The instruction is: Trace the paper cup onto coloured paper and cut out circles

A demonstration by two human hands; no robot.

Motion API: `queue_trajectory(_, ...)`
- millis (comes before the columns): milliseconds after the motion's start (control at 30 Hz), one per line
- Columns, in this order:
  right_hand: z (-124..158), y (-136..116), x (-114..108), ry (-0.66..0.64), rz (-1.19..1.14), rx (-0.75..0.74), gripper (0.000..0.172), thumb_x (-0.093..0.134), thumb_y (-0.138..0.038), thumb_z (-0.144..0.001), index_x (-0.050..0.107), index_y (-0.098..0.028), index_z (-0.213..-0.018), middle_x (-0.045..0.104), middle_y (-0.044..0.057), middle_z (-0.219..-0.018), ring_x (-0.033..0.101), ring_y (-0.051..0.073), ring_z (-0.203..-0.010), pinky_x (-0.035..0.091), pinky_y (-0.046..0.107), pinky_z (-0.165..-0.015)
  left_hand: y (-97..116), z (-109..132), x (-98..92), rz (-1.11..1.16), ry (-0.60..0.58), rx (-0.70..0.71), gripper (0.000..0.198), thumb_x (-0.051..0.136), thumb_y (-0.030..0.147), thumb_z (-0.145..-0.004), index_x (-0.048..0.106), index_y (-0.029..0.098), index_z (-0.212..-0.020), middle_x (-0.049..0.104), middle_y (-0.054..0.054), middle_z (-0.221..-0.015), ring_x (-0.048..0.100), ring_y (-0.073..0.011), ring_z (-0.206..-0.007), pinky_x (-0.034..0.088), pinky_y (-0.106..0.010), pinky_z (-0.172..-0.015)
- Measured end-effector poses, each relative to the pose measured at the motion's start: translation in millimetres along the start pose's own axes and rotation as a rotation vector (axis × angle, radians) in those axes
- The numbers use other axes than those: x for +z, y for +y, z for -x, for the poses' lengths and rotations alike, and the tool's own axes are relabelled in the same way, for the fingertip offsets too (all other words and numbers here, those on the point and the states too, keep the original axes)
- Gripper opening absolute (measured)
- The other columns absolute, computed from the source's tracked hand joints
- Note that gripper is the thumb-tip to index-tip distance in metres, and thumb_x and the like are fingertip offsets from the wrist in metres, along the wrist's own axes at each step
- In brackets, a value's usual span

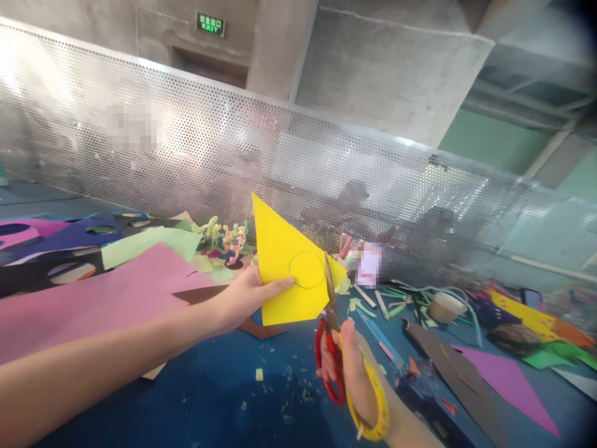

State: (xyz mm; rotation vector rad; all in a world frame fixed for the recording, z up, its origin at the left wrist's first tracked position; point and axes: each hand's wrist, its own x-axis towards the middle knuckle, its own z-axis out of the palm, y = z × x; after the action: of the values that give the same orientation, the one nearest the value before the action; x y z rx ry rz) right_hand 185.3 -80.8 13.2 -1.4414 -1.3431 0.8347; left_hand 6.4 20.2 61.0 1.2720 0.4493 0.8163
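My left hand [247, 297] pinches a sheet of yellow paper [277, 249] between thumb and fingers, holding it up above the blue table. A circle is drawn in thin line on the sheet, just right of my left thumb. My right hand [352, 367] grips red-handled scissors [332, 311], with fingers through the handle. The blades point up and cross the sheet's right part, just beside the drawn circle. A yellow band [380, 404] loops round my right hand near the wrist.
Pink paper [153, 286] and other coloured sheets cover the left side. Small paper chains [228, 239] stand behind. On the right lie a brown sheet [448, 361], a purple sheet [508, 386], a roll of tape [446, 307] and strips. A perforated metal screen [196, 130] runs along the back.
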Motion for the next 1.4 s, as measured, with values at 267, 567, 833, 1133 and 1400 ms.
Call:
queue_trajectory(267,4.8,-14.8,-3.0,-0.01,0.009,-0.025,0.069,0.017,-0.078,-0.078,0.037,-0.021,-0.046,0.03,-0.004,-0.038,0.039,0.011,-0.038,0.051,0.028,-0.053,6.8,3.1,1.2,0.019,-0.009,-0.022,0.044,0.069,0.035,-0.077,0.061,0.018,-0.116,0.067,-0.011,-0.114,0.066,-0.0251,-0.098,0.053,-0.036,-0.087)
queue_trajectory(567,6.5,-20.2,-2.3,0.018,0.046,-0.016,0.069,0.018,-0.079,-0.078,0.036,-0.022,-0.044,0.03,-0.004,-0.038,0.043,0.011,-0.039,0.053,0.028,-0.055,8.1,3.0,1.3,0.045,-0.009,-0.041,0.049,0.069,0.033,-0.077,0.057,0.018,-0.122,0.068,-0.012,-0.112,0.068,-0.024,-0.095,0.054,-0.035,-0.085)
queue_trajectory(833,5.2,-21.8,-6.5,0.001,0.086,-0.03,0.066,0.018,-0.078,-0.078,0.033,-0.023,-0.046,0.025,-0.005,-0.04,0.039,0.011,-0.038,0.053,0.029,-0.052,14.4,2.9,-0.7,0.045,-0.023,-0.026,0.043,0.07,0.031,-0.076,0.061,0.016,-0.115,0.066,-0.012,-0.115,0.067,-0.0246,-0.096,0.053,-0.035,-0.084)
queue_trajectory(1133,5.8,-22.3,-6.9,0.017,0.111,-0.035,0.065,0.022,-0.078,-0.078,0.033,-0.024,-0.044,0.028,-0.004,-0.038,0.041,0.013,-0.038,0.053,0.03,-0.052,18.7,1.4,-5.9,0.003,-0.032,-0.037,0.04,0.07,0.031,-0.075,0.064,0.016,-0.112,0.069,-0.012,-0.108,0.069,-0.024,-0.091,0.053,-0.034,-0.082)
queue_trajectory(1400,10.6,-42.7,-8.1,0.075,0.232,0.001,0.066,0.023,-0.083,-0.072,0.035,-0.023,-0.049,0.035,-0.002,-0.041,0.051,0.016,-0.043,0.049,0.027,-0.048,25.6,-1.3,-15.8,-0.086,-0.067,-0.049,0.035,0.069,0.034,-0.076,0.066,0.017,-0.106,0.069,-0.012,-0.11,0.067,-0.0263,-0.095,0.055,-0.035,-0.082)
